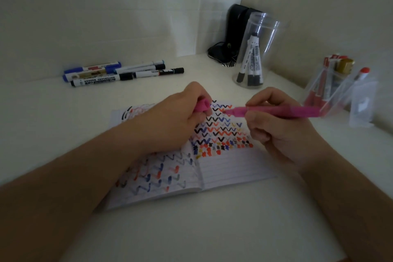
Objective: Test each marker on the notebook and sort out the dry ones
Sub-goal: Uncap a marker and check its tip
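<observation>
Your right hand (274, 125) pinches the pink highlighter (274, 110) near its tip, above the open notebook (229, 168); your left hand (180, 117) curls round its cap (202, 106). It looks light, rigid and smooth, so grip low for control.

- A plain white tabletop (191, 229) fills the lower view, dimly and evenly lit.
- Two pale off-white walls (106, 6) meet in a corner behind it.
- A black device (235, 27) with a dark cord stands in that corner.
</observation>
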